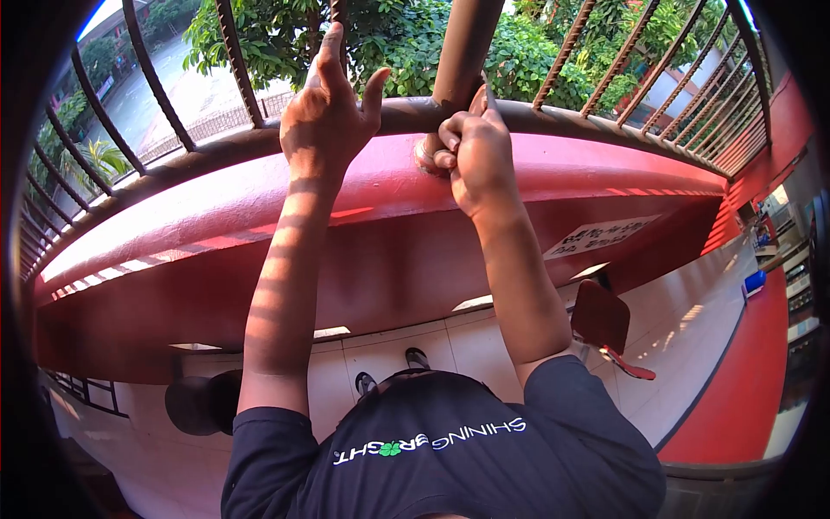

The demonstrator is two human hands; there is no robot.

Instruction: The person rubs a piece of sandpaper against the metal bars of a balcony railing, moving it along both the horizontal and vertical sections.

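Observation:
My left hand (328, 117) is raised in front of the railing. Its index finger points up along a ribbed vertical bar (337, 10), and the thumb stands out to the side; the other fingers are mostly hidden. My right hand (481, 156) is closed beside the thick brown post (465, 52), where it meets the curved horizontal rail (605, 128). Its lower fingers are curled in and one digit reaches up along the post. Whatever lies inside that hand, if anything, cannot be made out.
Below the rail runs a pink-red ledge (207, 195) with a paper sign (601, 235) on its wall. A brown chair (601, 316) stands at right, a dark round seat (192, 405) at left. Green trees (398, 52) grow beyond the bars.

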